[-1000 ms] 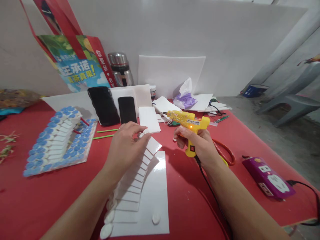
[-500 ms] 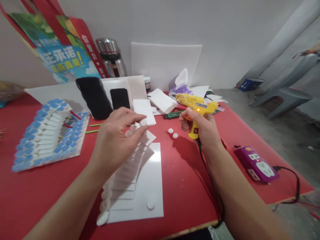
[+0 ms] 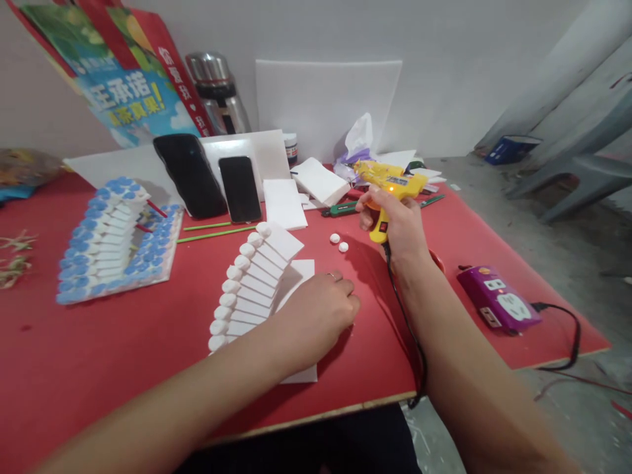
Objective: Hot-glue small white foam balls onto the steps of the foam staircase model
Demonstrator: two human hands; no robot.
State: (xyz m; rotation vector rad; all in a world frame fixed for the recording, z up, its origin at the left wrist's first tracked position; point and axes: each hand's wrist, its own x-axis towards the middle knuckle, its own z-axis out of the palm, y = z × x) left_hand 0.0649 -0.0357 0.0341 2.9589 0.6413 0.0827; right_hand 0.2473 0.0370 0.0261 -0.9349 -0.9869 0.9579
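My right hand [image 3: 399,220] is closed round the grip of a yellow hot glue gun [image 3: 390,181], its orange light lit and its nozzle pointing left. A small curved staircase [image 3: 259,276] of white board steps, with white round pieces in a row along its left edge, stands on a white base sheet [image 3: 302,266]. My left hand [image 3: 320,316] is lowered over the right edge of that sheet, fingers curled down to the red table; whatever they may hold is hidden. Two loose white round pieces [image 3: 339,242] lie between my hands.
A finished-looking blue and white staircase model [image 3: 118,243] stands at left. Two phones [image 3: 240,191] lean on a white board behind green sticks [image 3: 217,234]. A green cutter [image 3: 340,209] lies at the back. A purple power strip [image 3: 498,299] sits at right; the glue gun's cord hangs over the front edge.
My left hand has left the top of the staircase and moved down and right to the table. The white round piece it pinched there now sits on the top step's end.
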